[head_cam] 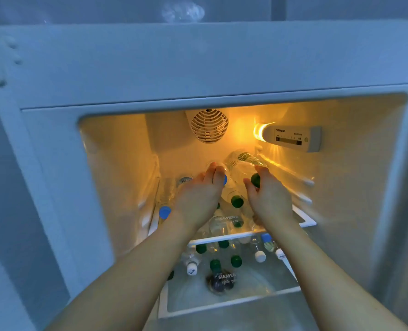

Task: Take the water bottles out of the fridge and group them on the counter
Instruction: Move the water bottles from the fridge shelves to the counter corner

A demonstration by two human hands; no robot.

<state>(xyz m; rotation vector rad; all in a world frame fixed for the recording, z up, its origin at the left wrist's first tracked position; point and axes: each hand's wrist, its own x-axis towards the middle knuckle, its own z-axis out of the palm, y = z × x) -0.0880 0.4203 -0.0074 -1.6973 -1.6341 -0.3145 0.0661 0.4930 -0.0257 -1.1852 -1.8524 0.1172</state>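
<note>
Head view: my left hand (pixel 201 189) grips a blue-capped bottle (pixel 223 179), my right hand (pixel 268 194) a green-capped bottle (pixel 242 167); pulling either may roll the stacked bottles off the shelf (pixel 222 238) front edge.

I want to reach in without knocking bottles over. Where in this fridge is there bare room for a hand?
Freest: the front of the lower shelf, right of the dark bottle, and the upper space below the fan. Crowded: the top shelf between both hands, and the lower shelf's back row of green caps.
</note>
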